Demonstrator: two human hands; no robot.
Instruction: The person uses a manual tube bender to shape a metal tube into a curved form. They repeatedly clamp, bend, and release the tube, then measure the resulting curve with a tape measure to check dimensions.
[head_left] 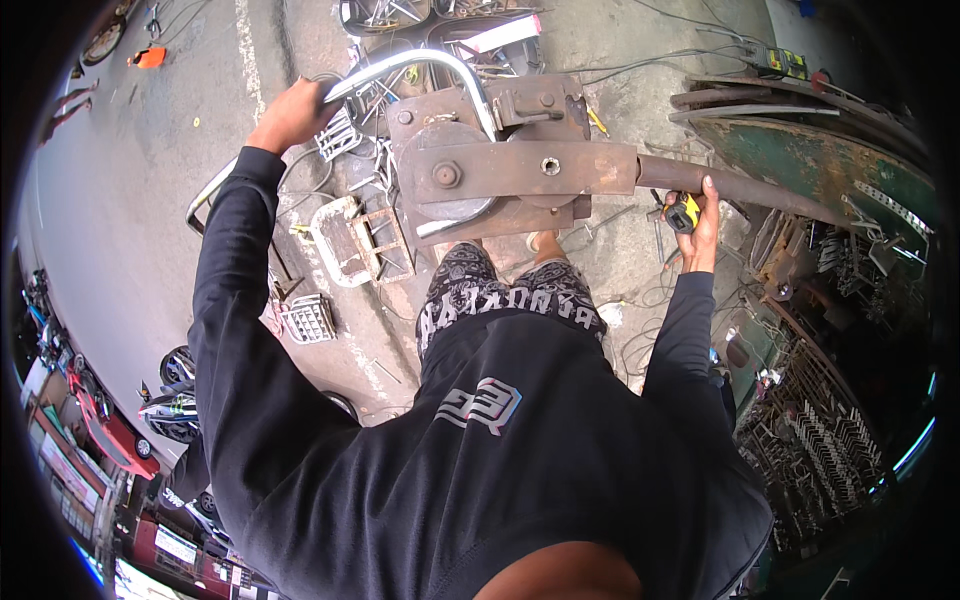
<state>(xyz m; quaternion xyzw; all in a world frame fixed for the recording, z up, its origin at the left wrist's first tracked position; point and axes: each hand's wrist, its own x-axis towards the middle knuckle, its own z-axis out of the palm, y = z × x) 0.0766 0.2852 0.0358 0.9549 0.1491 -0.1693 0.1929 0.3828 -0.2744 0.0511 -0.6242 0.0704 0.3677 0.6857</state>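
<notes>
A shiny bent metal tube (405, 62) runs from a rusty tube bender (415, 115) in front of me toward the left. My left hand (293, 117) is closed around this tube at the bender's left. Across the bender lies a thick flat steel arm (505, 168) with a large bolt, over a round die (450, 212). From it a long rusty pipe handle (745, 185) extends to the right. Beneath that handle my right hand (699, 230) holds a yellow and black tape measure (682, 213), its thumb up against the pipe.
Bins of metal pieces (495, 40) stand beyond the bender. A worn white frame (340, 240) and a metal grate (308, 320) lie on the ground at left. Cables (640, 65) cross the floor at far right. Metal racks (820, 450) line the right; a red car (105, 425) stands lower left.
</notes>
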